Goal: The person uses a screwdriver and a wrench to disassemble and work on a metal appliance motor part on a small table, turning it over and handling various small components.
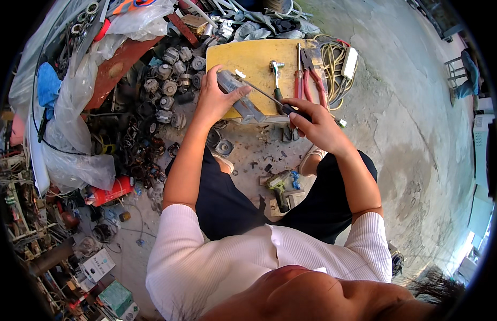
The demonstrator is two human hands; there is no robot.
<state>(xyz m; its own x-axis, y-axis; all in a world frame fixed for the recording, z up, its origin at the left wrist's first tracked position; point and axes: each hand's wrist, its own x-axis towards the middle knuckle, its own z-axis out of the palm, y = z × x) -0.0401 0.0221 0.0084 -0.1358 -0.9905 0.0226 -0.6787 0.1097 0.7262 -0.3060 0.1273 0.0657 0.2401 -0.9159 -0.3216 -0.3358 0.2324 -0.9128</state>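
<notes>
My left hand [219,96] is closed round a grey rectangular metal case [242,97], held tilted over the near edge of a yellow-topped low table [243,53]. A screwdriver [265,93] is in my right hand [315,123], with its dark handle between my fingers. Its long shaft points up and left toward the far end of the case, next to a small white piece [239,74]; whether the tip touches is too small to tell. On the table lie a ratchet wrench [277,77], a red-handled screwdriver [299,80] and red-handled pliers [312,75].
Several small motors [168,85] are heaped on the floor left of the table. A coiled cable [337,59] with a white power strip [349,62] lies at its right. A green cordless drill [279,190] rests between my feet. Plastic sheeting [72,128] and scrap fill the left side.
</notes>
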